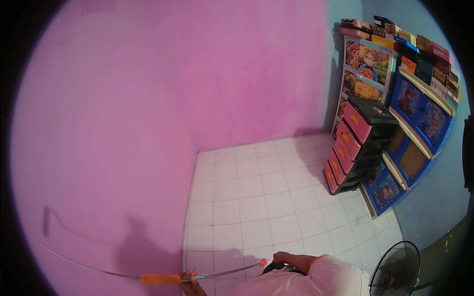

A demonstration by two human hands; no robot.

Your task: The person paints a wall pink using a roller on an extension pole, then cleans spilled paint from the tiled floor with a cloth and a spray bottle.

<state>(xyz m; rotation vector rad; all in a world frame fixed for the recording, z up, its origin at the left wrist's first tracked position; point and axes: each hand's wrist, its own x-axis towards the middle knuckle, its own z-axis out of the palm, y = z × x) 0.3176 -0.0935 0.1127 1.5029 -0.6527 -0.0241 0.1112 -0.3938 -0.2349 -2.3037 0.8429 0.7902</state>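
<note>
My left hand (191,283) is at the lower edge, its fingers wrapped round a long thin pole (224,271) just beside the pole's orange sleeve (161,279). The pole runs left towards the pink wall and out of sight at the dark rim; its other end carries a small pink cap (263,262). Close by that cap is my right hand (281,257), closed, with the arm bent in front of my white shirt (316,278). Whether anything is inside the right fist is hidden. On the wall, the pole's shadow ends in a bent, roller-like shape.
Pink walls (113,123) meet the white tiled floor (252,190) at the left and back. At the right stand a black and pink drawer unit (353,143), a blue cabinet (419,116) topped with boxes, and a pink case (356,28). A black fan (395,269) is at lower right.
</note>
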